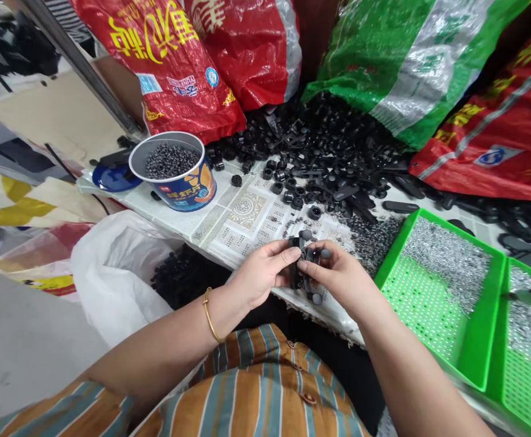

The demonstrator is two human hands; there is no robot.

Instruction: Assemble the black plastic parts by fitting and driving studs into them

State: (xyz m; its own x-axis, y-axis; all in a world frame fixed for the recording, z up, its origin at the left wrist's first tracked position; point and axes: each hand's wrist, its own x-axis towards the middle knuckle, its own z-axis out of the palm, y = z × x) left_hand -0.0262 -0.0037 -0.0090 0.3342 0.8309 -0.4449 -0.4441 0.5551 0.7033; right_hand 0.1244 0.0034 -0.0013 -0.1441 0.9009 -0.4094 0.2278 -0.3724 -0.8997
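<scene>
Several black plastic parts (308, 282) are bunched between my two hands, just over the table's front edge. My left hand (267, 267) is closed on the left side of the bunch, thumb on top. From the right, my right hand (331, 267) pinches the same parts with thumb and fingers. Rounded knobs stick out above and below my fingers; how the parts join is too small to tell. Beyond my hands, loose black rings and levers (311, 182) lie heaped on the patterned tabletop (229, 237).
A blue tub (192, 191) of small black pieces stands left. Right are green trays (479, 340) of small silvery pieces. Red sacks (174, 73) and a green sack (365, 67) line the back. A white bag (110, 267) hangs below the left edge.
</scene>
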